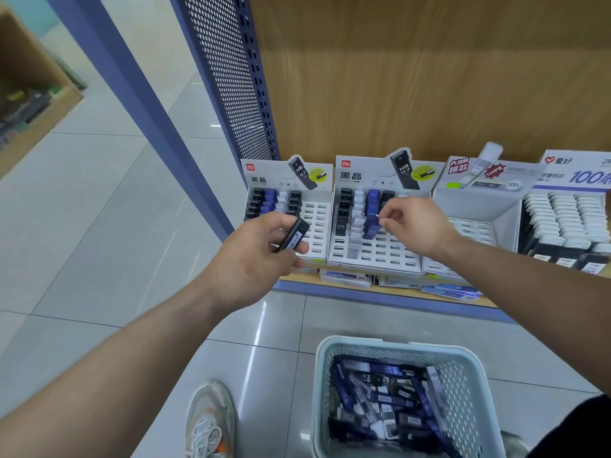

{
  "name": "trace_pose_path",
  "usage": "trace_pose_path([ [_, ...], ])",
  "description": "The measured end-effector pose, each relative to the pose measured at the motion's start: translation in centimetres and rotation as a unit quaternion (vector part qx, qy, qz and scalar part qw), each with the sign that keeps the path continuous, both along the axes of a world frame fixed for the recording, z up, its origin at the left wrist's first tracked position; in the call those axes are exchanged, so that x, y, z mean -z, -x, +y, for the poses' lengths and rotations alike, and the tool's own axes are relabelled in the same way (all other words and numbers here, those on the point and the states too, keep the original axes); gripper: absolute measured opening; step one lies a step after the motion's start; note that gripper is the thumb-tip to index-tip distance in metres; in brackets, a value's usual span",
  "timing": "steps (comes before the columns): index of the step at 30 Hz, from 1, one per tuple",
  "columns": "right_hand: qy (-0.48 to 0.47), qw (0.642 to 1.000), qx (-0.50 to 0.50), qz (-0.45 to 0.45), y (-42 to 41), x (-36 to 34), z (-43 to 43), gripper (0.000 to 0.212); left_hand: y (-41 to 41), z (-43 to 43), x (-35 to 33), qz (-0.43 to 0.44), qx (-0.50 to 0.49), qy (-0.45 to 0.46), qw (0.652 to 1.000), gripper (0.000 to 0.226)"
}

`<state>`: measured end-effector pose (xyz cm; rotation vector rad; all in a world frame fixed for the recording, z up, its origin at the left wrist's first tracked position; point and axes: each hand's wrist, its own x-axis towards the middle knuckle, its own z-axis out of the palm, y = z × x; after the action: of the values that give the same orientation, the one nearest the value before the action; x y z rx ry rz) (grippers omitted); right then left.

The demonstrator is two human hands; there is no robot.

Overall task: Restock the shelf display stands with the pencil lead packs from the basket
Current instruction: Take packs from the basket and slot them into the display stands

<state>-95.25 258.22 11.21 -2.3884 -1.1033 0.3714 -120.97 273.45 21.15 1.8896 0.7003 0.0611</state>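
Here, at the shelf's (380,296) left end, your left hand (261,256) pinches a black lead pack (293,237); your right hand (413,224) curls its fingers over blue packs (372,206), grip unclear.

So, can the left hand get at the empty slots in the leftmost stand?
Probably yes. The left hand, gripping a black pack, hovers right before the leftmost stand, whose right-side slots look empty; nothing stands between.
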Motion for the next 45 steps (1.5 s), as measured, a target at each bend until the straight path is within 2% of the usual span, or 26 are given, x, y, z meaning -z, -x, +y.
trace_pose_path([
  [5,0.017,1.0,0.015,-0.012,0.1,-0.2,0.3,0.017,0.1,0.4,0.1,-0.013,-0.002,0.009,1.0,0.023],
  [8,-0.016,0.999,0.043,0.005,0.7,-1.4,0.4,0.016,0.1,0.6,0.1,-0.012,-0.006,0.014,1.0,0.021],
  [11,-0.075,0.996,0.02,0.052,2.7,-3.8,0.6,0.011,0.0,0.5,-0.2,-0.028,-0.001,0.023,0.999,0.021],
  [15,-0.15,0.969,-0.067,0.187,6.6,-7.3,0.7,0.008,-0.8,-0.1,-0.5,-0.039,0.002,0.036,0.999,0.021],
  [18,-0.166,0.955,-0.095,0.227,8.9,-9.1,0.8,0.013,-1.5,-1.1,-0.5,-0.044,0.013,0.023,0.999,0.018],
  [22,-0.162,0.961,-0.07,0.215,9.6,-10.9,0.4,0.011,-2.1,-2.1,-0.8,-0.048,0.028,0.003,0.998,0.014],
  [26,-0.174,0.943,-0.043,0.279,9.0,-12.2,-0.9,0.002,-1.9,-2.1,-1.1,-0.032,0.024,-0.003,0.999,0.018],
  [27,-0.173,0.941,-0.036,0.289,8.8,-12.4,-1.3,0.005,-1.8,-2.0,-1.2,-0.031,0.019,-0.006,0.999,0.018],
  [30,-0.151,0.948,-0.014,0.279,8.5,-12.8,-2.5,0.017,-1.6,-1.9,-1.6,-0.04,-0.001,-0.008,0.999,0.017],
  [37,-0.054,0.966,-0.044,0.25,10.7,-12.7,-3.7,0.015,-1.0,-1.9,-2.7,-0.073,-0.029,-0.005,0.997,0.018],
  [41,-0.054,0.969,-0.062,0.233,12.7,-12.2,-3.6,0.007,-0.6,-2.0,-2.9,-0.09,-0.03,0.027,0.995,0.026],
  [45,-0.084,0.981,-0.058,0.165,13.4,-12.3,-3.5,0.005,-0.1,-2.3,-2.6,-0.072,-0.016,0.035,0.997,0.021],
])
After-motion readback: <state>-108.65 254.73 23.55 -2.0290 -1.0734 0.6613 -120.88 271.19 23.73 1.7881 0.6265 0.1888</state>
